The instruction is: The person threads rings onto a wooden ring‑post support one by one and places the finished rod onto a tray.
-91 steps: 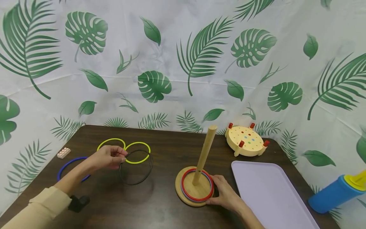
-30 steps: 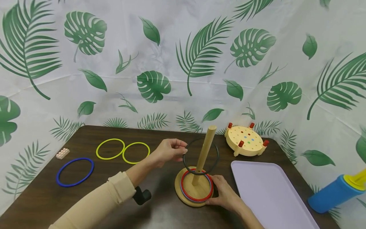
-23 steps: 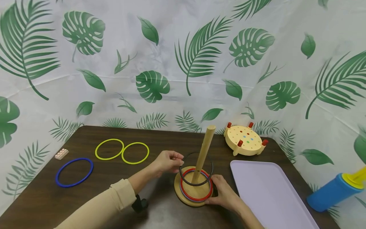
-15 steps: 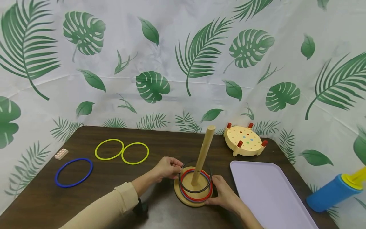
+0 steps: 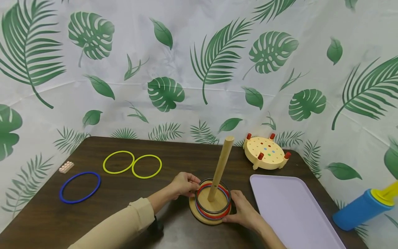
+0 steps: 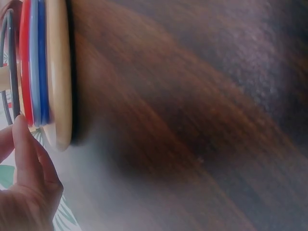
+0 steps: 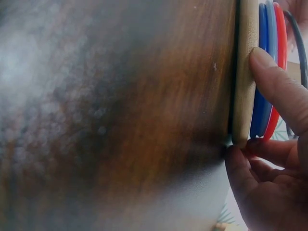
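Observation:
A round wooden base with an upright peg stands at the front middle of the table. Round the peg lie stacked rings: blue, grey-blue and, on top, red. My left hand pinches a black ring by its left side. That ring encircles the peg low down, just above the red one, with a small gap showing in the left wrist view. My right hand grips the base's right edge, thumb at the front and fingers behind.
Two yellow rings and a blue ring lie on the left, near a small pink block. To the right are a lilac tray, a round pegged board and a blue cylinder with a yellow top.
My left hand has carried the black ring rightward from beside the yellow rings, over the peg's top, and lowered it toward the stack. My right hand has stayed on the base.

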The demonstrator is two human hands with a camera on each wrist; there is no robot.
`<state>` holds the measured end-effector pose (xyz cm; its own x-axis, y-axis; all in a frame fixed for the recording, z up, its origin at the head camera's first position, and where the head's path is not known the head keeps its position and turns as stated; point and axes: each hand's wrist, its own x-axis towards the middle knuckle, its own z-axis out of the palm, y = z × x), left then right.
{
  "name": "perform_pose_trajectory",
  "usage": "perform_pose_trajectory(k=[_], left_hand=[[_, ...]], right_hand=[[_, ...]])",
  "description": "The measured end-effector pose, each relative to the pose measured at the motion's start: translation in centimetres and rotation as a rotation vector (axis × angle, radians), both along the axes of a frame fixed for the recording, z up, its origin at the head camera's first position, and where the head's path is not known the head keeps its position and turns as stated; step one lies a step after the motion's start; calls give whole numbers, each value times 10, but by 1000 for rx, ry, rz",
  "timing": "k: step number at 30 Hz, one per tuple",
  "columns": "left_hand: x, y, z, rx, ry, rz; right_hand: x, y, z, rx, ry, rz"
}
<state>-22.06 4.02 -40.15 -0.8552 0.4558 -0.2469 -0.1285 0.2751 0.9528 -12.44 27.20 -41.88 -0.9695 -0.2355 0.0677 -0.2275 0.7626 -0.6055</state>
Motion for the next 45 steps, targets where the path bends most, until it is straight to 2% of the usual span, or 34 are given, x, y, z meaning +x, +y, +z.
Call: perform_pose_trajectory(k=[8,18,26,32,45], left_hand=[[1,2,2,-33,-1,16],[0,2,3,-34,8,21],[-1,0,-1,3,6,-18],[-1,-2,-2,-2,13,-43],[2,-14,-1,15,17,-43]], right_hand=[[-2,0,1,1,5,7],[-2,-2,2,-1,11,5],[-2,-2,2,-12,-3,-7],[-1,-2,0,-17,-15,-16],[0,-1,0,-10,-10,-6]])
